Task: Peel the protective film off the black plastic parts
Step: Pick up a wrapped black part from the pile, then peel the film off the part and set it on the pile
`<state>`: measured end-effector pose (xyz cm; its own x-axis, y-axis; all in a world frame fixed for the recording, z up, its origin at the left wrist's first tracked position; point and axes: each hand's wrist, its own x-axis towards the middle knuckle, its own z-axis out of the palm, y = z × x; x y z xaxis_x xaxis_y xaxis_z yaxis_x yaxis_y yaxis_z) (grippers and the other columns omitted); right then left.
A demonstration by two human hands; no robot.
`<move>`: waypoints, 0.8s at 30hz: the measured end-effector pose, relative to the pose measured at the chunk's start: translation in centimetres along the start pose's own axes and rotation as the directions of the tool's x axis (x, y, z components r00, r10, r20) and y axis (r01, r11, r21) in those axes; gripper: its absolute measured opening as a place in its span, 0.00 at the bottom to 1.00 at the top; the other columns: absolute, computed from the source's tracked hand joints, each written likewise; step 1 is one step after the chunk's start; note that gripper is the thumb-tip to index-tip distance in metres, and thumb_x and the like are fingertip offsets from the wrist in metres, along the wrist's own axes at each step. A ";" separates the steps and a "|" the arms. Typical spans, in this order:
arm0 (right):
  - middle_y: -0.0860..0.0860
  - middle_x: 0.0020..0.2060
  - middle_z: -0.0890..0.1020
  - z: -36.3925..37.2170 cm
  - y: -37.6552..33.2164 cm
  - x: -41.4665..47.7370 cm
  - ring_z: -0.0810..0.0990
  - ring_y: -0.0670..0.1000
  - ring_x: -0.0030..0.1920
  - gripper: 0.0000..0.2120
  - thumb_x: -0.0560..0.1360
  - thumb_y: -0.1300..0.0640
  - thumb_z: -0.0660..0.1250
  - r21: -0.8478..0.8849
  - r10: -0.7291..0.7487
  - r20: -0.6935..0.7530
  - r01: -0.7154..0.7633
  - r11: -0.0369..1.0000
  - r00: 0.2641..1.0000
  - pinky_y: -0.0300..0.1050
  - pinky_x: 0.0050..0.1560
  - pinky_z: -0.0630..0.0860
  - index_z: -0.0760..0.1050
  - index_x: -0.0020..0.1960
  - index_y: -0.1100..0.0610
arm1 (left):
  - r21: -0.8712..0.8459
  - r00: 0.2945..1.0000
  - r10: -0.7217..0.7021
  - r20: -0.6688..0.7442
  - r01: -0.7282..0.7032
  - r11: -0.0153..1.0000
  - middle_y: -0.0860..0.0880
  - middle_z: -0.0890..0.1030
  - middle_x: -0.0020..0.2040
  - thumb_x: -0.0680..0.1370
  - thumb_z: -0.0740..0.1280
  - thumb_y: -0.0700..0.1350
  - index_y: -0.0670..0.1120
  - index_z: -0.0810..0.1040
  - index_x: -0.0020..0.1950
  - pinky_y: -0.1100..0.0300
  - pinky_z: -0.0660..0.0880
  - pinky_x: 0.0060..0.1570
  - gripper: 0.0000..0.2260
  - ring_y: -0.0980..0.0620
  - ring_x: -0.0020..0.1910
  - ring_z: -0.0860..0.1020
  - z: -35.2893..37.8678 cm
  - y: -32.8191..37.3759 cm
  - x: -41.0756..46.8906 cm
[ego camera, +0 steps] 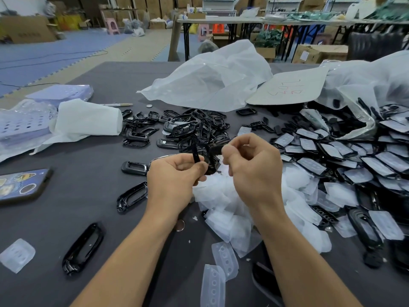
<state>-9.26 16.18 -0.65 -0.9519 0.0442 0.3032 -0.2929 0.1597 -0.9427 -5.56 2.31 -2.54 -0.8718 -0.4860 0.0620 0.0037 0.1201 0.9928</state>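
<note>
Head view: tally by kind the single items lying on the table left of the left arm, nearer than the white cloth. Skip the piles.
Black plastic frames: 3
Phone: 1
Peeled film piece: 1
Total: 5
Not counted: a shiny edge half hidden behind the left hand.

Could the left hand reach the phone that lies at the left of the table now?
Probably yes, once freed: the left hand is gripping a black part and would have to let go first. Toward the phone, only flat black frames lie on the table, nothing tall.
</note>
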 end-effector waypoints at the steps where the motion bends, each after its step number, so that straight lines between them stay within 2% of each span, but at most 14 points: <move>1: 0.52 0.30 0.83 0.1 -0.2 -0.1 0.77 0.50 0.27 0.09 0.77 0.62 0.70 0.110 0.058 0.014 -0.060 0.992 0.998 0.47 0.32 0.75 0.77 0.40 0.52 | -0.025 1.000 -0.012 -0.002 0.012 1.000 0.48 0.87 0.35 0.74 0.78 0.38 0.52 0.88 0.41 0.62 0.79 0.32 0.08 0.52 0.35 0.86 0.1 -0.1 0.0; 4: 0.55 0.30 0.83 0.6 -0.2 -0.3 0.77 0.52 0.26 0.08 0.79 0.65 0.65 0.282 0.132 0.104 -0.157 0.947 0.986 0.42 0.27 0.72 0.73 0.44 0.55 | -0.059 1.000 -0.010 -0.006 0.010 0.998 0.47 0.87 0.35 0.74 0.77 0.36 0.49 0.87 0.44 0.61 0.80 0.37 0.07 0.54 0.35 0.86 0.2 -0.1 -0.1; 6: 0.55 0.28 0.82 1.1 -0.1 -0.6 0.75 0.51 0.24 0.07 0.80 0.64 0.66 0.273 0.154 0.134 -0.186 0.944 0.979 0.41 0.26 0.70 0.74 0.44 0.56 | -0.030 0.999 0.042 0.014 -0.042 0.999 0.48 0.87 0.36 0.74 0.76 0.38 0.53 0.86 0.51 0.57 0.83 0.42 0.11 0.53 0.37 0.86 0.4 -0.1 -0.1; 8: 0.52 0.26 0.80 1.5 0.3 -0.7 0.74 0.49 0.24 0.08 0.78 0.61 0.70 0.216 0.180 0.099 -0.198 0.956 0.979 0.39 0.28 0.71 0.75 0.41 0.55 | 0.008 0.994 0.093 0.050 -0.093 0.996 0.49 0.87 0.37 0.74 0.76 0.40 0.56 0.82 0.62 0.53 0.84 0.45 0.20 0.48 0.39 0.87 0.6 -0.2 -0.2; 9: 0.50 0.25 0.80 1.6 0.4 -0.7 0.75 0.48 0.25 0.09 0.77 0.60 0.72 0.179 0.189 0.063 -0.197 0.964 0.980 0.40 0.29 0.73 0.76 0.40 0.54 | 0.004 0.991 0.109 0.074 -0.109 0.994 0.49 0.88 0.38 0.74 0.76 0.40 0.57 0.81 0.65 0.53 0.84 0.46 0.22 0.46 0.40 0.87 0.7 -0.1 -0.3; 10: 0.49 0.25 0.80 1.7 0.6 -0.7 0.77 0.47 0.27 0.09 0.77 0.59 0.73 0.144 0.188 0.026 -0.190 0.971 0.982 0.40 0.31 0.74 0.77 0.38 0.53 | -0.013 0.987 0.123 0.105 -0.122 0.992 0.48 0.88 0.38 0.75 0.75 0.39 0.57 0.81 0.64 0.53 0.84 0.46 0.21 0.45 0.41 0.87 0.8 0.0 -0.5; 13: 0.46 0.27 0.82 1.5 0.7 -0.6 0.80 0.45 0.28 0.10 0.75 0.57 0.75 0.053 0.120 -0.064 -0.117 0.992 0.991 0.37 0.31 0.75 0.79 0.36 0.52 | -0.099 0.975 0.141 0.171 -0.126 0.987 0.46 0.88 0.39 0.75 0.72 0.38 0.53 0.86 0.53 0.51 0.84 0.46 0.12 0.42 0.43 0.87 1.1 0.4 -0.9; 16: 0.46 0.27 0.82 1.4 0.6 -0.7 0.82 0.48 0.31 0.10 0.73 0.55 0.77 -0.124 0.013 -0.083 -0.024 0.992 0.996 0.44 0.35 0.78 0.80 0.35 0.53 | -0.147 0.976 0.137 0.168 -0.112 0.983 0.43 0.88 0.41 0.74 0.69 0.40 0.49 0.87 0.48 0.43 0.85 0.50 0.09 0.37 0.44 0.86 1.3 0.3 -1.1; 18: 0.46 0.27 0.82 1.4 0.5 -0.7 0.82 0.49 0.31 0.10 0.72 0.56 0.77 -0.156 -0.026 -0.065 0.016 0.988 0.998 0.46 0.36 0.79 0.80 0.34 0.53 | -0.130 0.976 0.159 0.146 -0.141 0.981 0.43 0.88 0.40 0.75 0.69 0.41 0.48 0.87 0.47 0.42 0.85 0.49 0.08 0.39 0.43 0.87 1.3 0.2 -1.2; 21: 0.46 0.27 0.82 1.3 0.4 -0.5 0.81 0.47 0.30 0.10 0.71 0.57 0.78 -0.153 -0.040 -0.018 0.037 0.988 0.999 0.43 0.34 0.78 0.80 0.34 0.53 | -0.104 0.984 0.159 0.081 -0.150 0.983 0.45 0.87 0.36 0.76 0.68 0.42 0.48 0.87 0.40 0.49 0.85 0.42 0.08 0.44 0.37 0.87 1.2 0.2 -1.1; 24: 0.48 0.29 0.83 1.0 0.6 -0.1 0.80 0.48 0.31 0.09 0.70 0.59 0.78 -0.086 -0.019 0.058 0.024 0.996 0.998 0.45 0.34 0.78 0.82 0.34 0.53 | -0.098 0.993 0.116 0.023 -0.113 0.989 0.45 0.85 0.32 0.79 0.68 0.41 0.46 0.85 0.36 0.58 0.82 0.35 0.12 0.48 0.32 0.85 1.1 0.1 -0.7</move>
<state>-9.42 15.29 -1.35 -0.9497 -0.0157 0.3128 -0.3069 0.2452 -0.9196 -5.46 3.64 -2.63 -0.8764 -0.4490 0.1743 0.1501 0.0893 0.9846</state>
